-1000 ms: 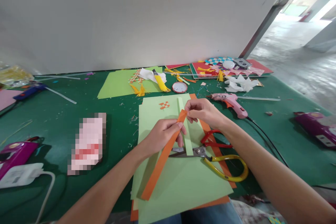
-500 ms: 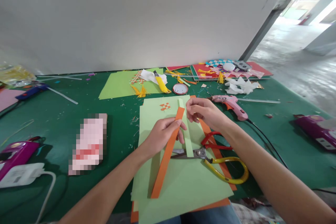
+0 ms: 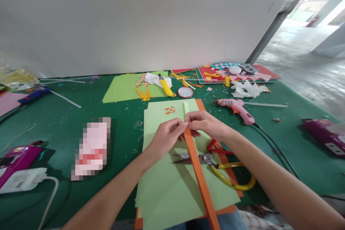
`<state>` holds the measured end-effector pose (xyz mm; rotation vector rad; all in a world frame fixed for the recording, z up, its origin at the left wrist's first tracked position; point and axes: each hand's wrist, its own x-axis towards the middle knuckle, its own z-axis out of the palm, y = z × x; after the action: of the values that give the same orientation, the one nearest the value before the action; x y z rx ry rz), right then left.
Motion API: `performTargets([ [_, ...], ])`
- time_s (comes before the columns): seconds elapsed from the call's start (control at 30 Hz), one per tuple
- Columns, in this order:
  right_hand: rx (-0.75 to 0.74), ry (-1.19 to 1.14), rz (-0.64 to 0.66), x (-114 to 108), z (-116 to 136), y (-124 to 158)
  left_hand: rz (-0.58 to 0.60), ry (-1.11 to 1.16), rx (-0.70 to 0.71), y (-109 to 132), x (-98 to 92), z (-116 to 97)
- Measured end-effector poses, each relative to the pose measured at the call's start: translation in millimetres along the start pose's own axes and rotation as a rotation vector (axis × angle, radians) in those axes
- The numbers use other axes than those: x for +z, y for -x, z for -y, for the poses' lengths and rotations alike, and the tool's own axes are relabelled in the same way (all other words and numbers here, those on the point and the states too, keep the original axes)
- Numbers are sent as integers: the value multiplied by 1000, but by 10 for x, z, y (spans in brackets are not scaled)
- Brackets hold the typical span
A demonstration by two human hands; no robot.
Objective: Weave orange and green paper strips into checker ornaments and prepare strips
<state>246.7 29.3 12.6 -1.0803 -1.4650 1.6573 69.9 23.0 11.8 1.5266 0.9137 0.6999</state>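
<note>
Both my left hand and my right hand pinch the far end of an orange paper strip, fingertips almost touching. The strip slants down toward me past the near edge of the paper stack. Underneath lie light green paper sheets with orange sheets showing at the edges. Scissors with one red and one yellow handle rest on the stack, blades apart and crossed by the strip. A light green strip lies partly hidden behind my hands. Beyond it is a small orange-and-green woven paper piece.
A pink glue gun lies to the right, its cord running toward me. A round lid, yellow cutter and tassels are farther back. Purple power strips sit at both sides. A wall closes off the back.
My right hand has come left and down to meet my left hand at the orange strip's end. The strip's lower end has swung from left to right, now crossing the scissors.
</note>
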Motion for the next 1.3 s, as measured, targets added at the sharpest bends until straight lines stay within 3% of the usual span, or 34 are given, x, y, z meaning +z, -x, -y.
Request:
performTargets([
  [0.3, 42, -12, 19, 41, -41, -28, -197, -126, 70, 27, 4, 36],
  [0.67, 73, -5, 57, 77, -24, 0, -478, -57, 136, -40, -109, 50],
  [0.77, 65, -4, 48, 62, -29, -6, -452, 18, 120, -56, -98, 76],
  [0.93, 28, -10, 4, 51, -41, -20, -200, 32, 12, -57, -53, 74],
  [1.0, 23, -6, -4, 54, -39, -24, -150, -1, -18, -48, -36, 66],
  [1.3, 56, 16, 38, 56, -31, -22, -344, -1, 48, -50, -105, 55],
])
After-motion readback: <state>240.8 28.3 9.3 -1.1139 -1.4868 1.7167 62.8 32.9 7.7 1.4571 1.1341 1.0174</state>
